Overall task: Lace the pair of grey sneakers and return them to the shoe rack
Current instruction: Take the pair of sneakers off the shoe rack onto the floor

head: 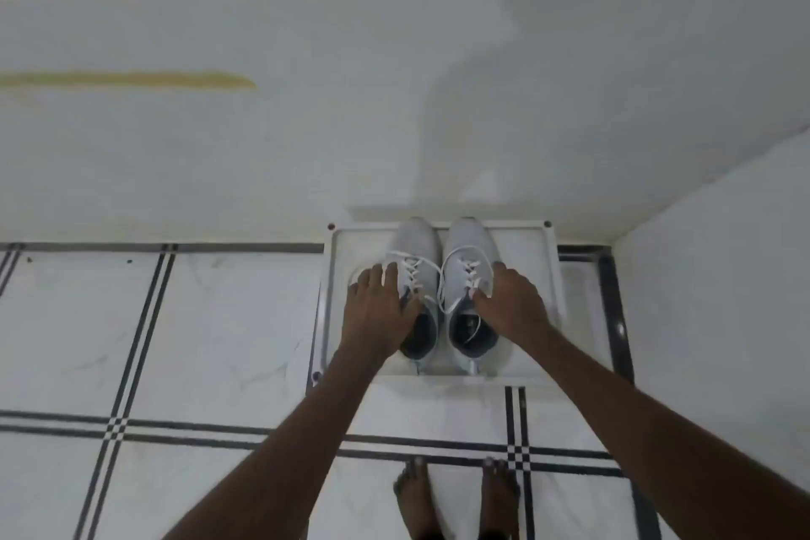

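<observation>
Closest to my camera are two bare feet (456, 495) on the tiled floor (197, 342), toes pointing toward the rack (550, 276). Both forearms reach forward from the bottom edge, over the black double lines in the tiles.

My left hand (379, 303) lies on the left sneaker (416, 276). Its fingers (388, 272) are loosely spread and rest on the outer side of the upper, next to the laces (412, 272); the thumb curls over the collar at the shoe's opening. I read that as a light hold on the shoe's side, though I cannot tell how firmly it presses.

My right hand (510, 303) mirrors it on the right sneaker (469, 276). The thumb sits at the lowest crossing of that shoe's laces, at the edge of the opening, and the fingers (504, 270) wrap down the outer side, close together. Whether the thumb pinches a lace end I cannot tell; the picture is blurred there.

Between my two thumbs the sneakers stand side by side, nearly touching, toes toward the wall (394, 79) beyond my fingertips. Both are laced in white, with loose loops hanging in the gap between them. They sit on the white top of the rack, which stands against the wall in the corner.
</observation>
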Available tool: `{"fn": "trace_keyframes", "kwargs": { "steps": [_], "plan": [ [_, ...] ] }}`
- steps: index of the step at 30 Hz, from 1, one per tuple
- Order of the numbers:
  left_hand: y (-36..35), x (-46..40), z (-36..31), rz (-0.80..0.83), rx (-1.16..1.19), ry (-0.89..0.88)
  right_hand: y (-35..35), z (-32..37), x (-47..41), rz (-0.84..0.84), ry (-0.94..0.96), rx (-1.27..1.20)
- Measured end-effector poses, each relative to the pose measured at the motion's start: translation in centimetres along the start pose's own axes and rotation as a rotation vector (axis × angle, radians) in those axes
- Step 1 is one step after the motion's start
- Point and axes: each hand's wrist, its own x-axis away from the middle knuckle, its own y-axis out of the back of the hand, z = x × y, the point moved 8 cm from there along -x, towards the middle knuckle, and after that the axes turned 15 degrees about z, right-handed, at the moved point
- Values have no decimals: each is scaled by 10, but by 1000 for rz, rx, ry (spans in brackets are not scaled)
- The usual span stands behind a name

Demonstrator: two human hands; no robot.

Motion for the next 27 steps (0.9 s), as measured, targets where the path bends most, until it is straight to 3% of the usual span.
{"fn": "trace_keyframes", "kwargs": {
  "steps": [7,11,18,27],
  "plan": [
    [-93,-26,19,130,243,54,-78,-48,-42,80,-143,-132],
    [-98,-42,31,37,231,121,-86,-59,-58,5,-161,-121],
    [-111,-47,40,40,205,200,-92,-60,-58,-45,-163,-77],
    [-92,30,38,-31,292,219,-84,-48,11,-68,-102,-91]
  ]
}}
